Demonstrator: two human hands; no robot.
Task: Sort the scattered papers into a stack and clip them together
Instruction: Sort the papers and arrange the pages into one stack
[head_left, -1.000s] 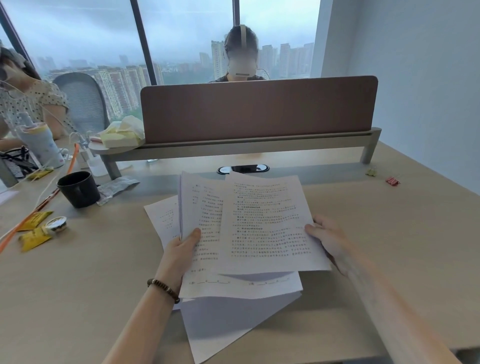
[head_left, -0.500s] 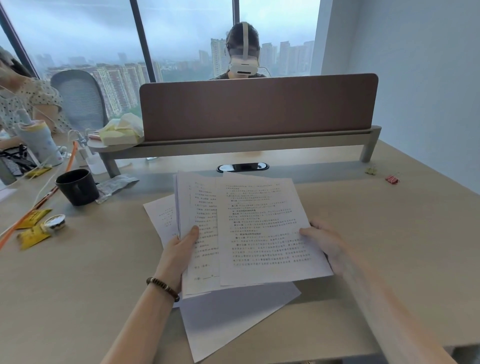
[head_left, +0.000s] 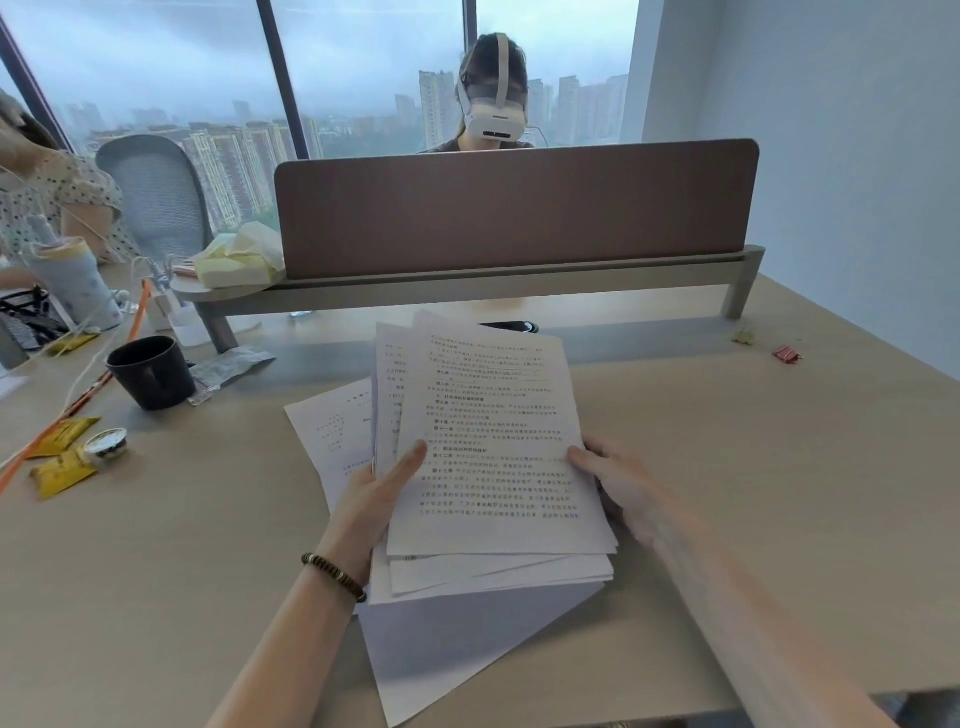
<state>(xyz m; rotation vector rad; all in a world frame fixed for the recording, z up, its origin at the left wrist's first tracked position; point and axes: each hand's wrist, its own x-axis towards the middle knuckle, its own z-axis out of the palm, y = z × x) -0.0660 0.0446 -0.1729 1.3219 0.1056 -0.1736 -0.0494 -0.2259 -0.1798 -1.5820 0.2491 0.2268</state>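
Note:
Both hands hold a bundle of printed papers (head_left: 493, 441) above the desk (head_left: 208, 545), its sheets roughly overlapping with uneven edges. My left hand (head_left: 371, 499) grips the bundle's left edge, thumb on top. My right hand (head_left: 618, 483) holds the right edge, thumb on the top sheet. One printed sheet (head_left: 332, 431) lies flat on the desk to the left under the bundle. A blank sheet (head_left: 457, 644) lies skewed on the desk below it. A red binder clip (head_left: 786, 354) and a yellowish clip (head_left: 744, 337) lie at the far right of the desk.
A black mug (head_left: 150, 371) stands at the left with a foil wrapper (head_left: 231, 366), yellow sachets (head_left: 62, 452) and a small tub (head_left: 106, 442) nearby. A brown desk divider (head_left: 514, 208) crosses the back. One person sits behind it, another at the far left.
The spread sheets have been drawn together into a narrower bundle. My right hand slid left, bringing the top sheet over the others, and the bundle tilted up.

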